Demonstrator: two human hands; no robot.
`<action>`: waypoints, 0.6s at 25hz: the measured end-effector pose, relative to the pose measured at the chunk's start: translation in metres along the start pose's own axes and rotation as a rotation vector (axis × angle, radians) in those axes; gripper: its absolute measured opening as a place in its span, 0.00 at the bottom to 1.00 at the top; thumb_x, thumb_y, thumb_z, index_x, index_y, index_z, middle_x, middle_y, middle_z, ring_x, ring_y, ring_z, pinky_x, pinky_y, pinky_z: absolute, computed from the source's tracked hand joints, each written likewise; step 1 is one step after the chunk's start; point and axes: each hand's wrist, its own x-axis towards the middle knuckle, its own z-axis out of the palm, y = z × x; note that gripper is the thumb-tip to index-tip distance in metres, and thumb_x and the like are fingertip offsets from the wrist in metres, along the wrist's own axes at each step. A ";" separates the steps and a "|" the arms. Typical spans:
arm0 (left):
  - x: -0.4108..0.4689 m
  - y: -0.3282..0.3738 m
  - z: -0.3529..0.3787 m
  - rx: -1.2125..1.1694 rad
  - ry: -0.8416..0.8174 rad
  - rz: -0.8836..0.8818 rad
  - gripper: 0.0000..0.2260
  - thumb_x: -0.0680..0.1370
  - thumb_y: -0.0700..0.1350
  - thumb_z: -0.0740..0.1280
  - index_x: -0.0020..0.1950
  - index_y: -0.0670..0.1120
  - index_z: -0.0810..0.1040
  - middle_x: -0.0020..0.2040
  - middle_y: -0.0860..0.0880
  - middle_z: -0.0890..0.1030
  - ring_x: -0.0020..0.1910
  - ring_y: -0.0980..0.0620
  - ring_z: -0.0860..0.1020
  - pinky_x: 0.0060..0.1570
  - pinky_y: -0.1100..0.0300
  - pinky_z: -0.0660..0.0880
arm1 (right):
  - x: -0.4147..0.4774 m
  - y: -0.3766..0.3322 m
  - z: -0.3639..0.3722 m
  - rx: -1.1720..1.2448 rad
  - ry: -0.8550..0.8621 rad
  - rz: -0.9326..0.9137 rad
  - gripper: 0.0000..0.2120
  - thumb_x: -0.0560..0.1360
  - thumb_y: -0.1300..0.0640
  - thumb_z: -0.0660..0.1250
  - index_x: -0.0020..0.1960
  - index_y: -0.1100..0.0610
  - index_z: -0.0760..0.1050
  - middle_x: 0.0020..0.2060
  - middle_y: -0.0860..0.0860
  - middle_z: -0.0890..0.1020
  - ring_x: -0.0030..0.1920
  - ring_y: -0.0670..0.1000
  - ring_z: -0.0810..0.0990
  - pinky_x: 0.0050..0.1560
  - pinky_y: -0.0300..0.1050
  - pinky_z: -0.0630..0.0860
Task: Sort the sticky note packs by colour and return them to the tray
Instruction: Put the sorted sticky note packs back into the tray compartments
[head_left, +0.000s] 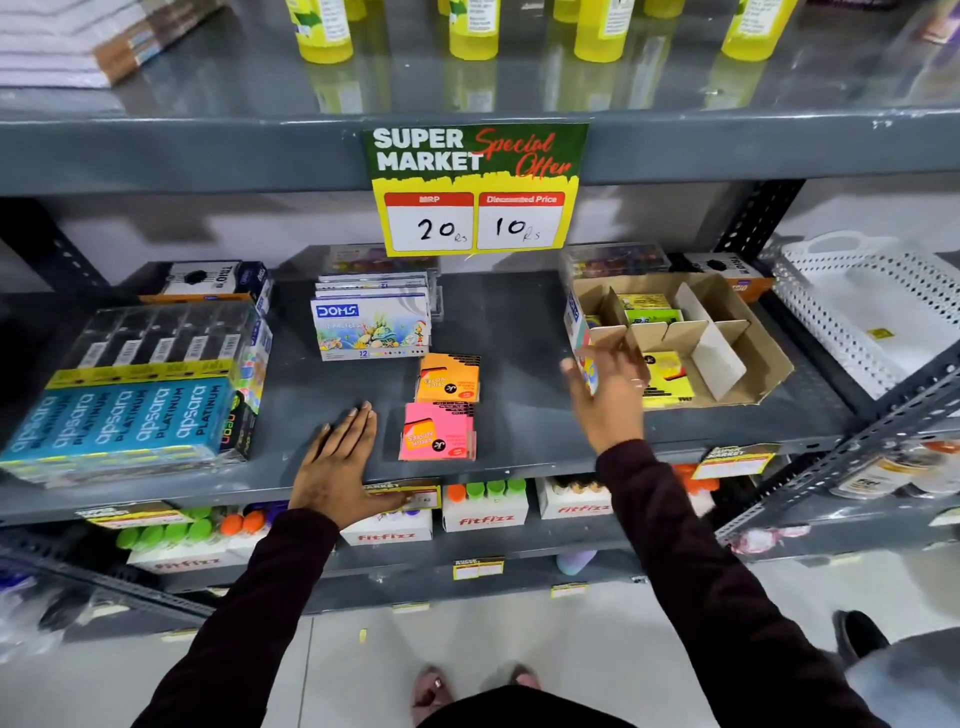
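A cardboard tray (748, 384) with dividers sits on the right of the grey shelf. In its front compartment lie yellow sticky note packs (667, 382). At the back stand yellow packs (643, 301) and a green pack (652, 316). A stack of orange packs (448, 378) and a stack of pink packs (437, 432) lie on the shelf left of the tray. My right hand (610, 387) hovers blurred at the tray's left wall, fingers apart, holding nothing. My left hand (337, 462) rests flat and open on the shelf edge, left of the pink stack.
DOMS crayon boxes (371, 325) stand behind the orange stack. Apsara pencil boxes (124, 415) fill the left of the shelf. A white perforated basket (872, 312) sits at far right. A price sign (475, 189) hangs from the shelf above. Fitfizz boxes (485, 512) line the lower shelf.
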 end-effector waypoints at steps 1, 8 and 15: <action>0.000 -0.001 0.000 0.002 -0.004 -0.001 0.57 0.57 0.82 0.40 0.75 0.45 0.39 0.76 0.49 0.38 0.75 0.53 0.39 0.75 0.52 0.41 | -0.012 -0.017 0.011 0.036 -0.199 -0.069 0.19 0.76 0.50 0.67 0.62 0.60 0.75 0.59 0.60 0.78 0.62 0.59 0.74 0.62 0.49 0.71; 0.000 -0.002 0.002 -0.012 -0.007 0.002 0.54 0.62 0.77 0.54 0.75 0.46 0.38 0.77 0.50 0.39 0.77 0.52 0.42 0.75 0.53 0.40 | -0.037 -0.043 0.063 -0.134 -0.710 -0.206 0.47 0.64 0.41 0.76 0.74 0.58 0.58 0.71 0.57 0.67 0.72 0.57 0.64 0.73 0.49 0.61; 0.001 -0.004 0.005 -0.025 0.013 0.010 0.53 0.65 0.74 0.61 0.75 0.46 0.37 0.77 0.49 0.41 0.77 0.51 0.43 0.74 0.53 0.38 | -0.025 -0.041 0.076 -0.172 -0.687 -0.244 0.49 0.61 0.38 0.76 0.74 0.55 0.59 0.71 0.56 0.70 0.72 0.59 0.64 0.72 0.52 0.63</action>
